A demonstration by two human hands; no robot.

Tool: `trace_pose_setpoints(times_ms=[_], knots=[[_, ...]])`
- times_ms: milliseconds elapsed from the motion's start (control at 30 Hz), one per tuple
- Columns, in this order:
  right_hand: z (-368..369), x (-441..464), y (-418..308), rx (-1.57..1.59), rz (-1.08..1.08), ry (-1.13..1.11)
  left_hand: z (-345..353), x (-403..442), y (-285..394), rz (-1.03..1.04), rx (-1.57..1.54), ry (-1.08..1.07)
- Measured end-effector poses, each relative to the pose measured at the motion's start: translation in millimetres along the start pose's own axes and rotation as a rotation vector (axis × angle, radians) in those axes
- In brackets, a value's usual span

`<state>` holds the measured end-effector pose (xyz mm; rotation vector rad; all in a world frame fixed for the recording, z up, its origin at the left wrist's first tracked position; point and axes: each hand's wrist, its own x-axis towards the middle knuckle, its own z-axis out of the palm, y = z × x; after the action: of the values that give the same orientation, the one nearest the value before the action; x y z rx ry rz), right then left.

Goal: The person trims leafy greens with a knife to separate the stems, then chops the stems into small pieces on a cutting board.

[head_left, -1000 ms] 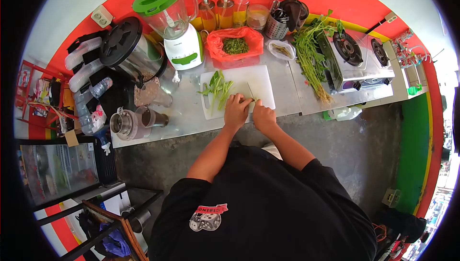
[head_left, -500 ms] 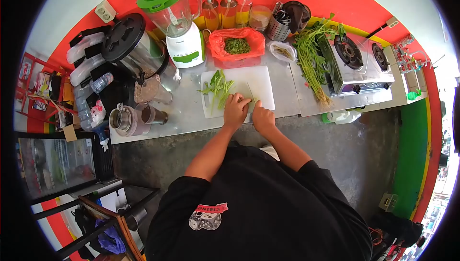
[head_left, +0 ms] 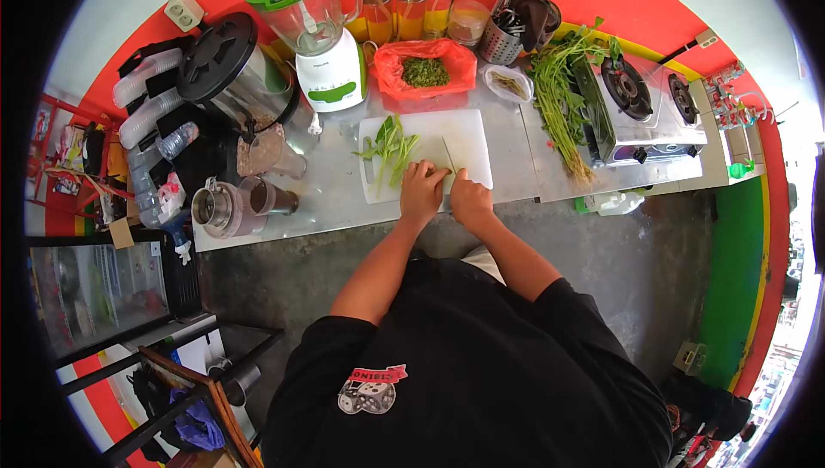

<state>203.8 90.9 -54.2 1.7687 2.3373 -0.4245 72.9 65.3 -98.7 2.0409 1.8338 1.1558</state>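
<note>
A white cutting board lies at the front of the metal counter. My right hand is closed around the handle of a knife, whose thin blade points away from me over the board. Close beside it, my left hand has its fingers curled down at the board near the blade. Leafy green stems lie on the board's left half, their lower ends reaching my left fingers. What sits under those fingers is mostly hidden; they seem to press on the stems.
Behind the board stands a red plastic bag of chopped greens. A blender is to its left and a small tub to its right. A bunch of greens lies beside the gas stove. Metal and glass cups stand left.
Both hands stay at the same spot on the board, with only slight shifts. The knife blade appears a little more tilted. The whole view has moved slightly.
</note>
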Motion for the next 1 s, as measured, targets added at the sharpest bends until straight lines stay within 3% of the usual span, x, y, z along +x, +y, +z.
trace_pose_setpoints(times_ms=[500, 1000], knots=[[-2.8, 0.6, 10.9, 0.040, -0.036, -0.124, 6.0, 5.4, 10.8, -0.140, -0.011, 0.064], [-33.5, 10.9, 26.6, 0.020, -0.215, -0.310, 8.1, 6.2, 23.8, -0.280, 0.030, 0.017]])
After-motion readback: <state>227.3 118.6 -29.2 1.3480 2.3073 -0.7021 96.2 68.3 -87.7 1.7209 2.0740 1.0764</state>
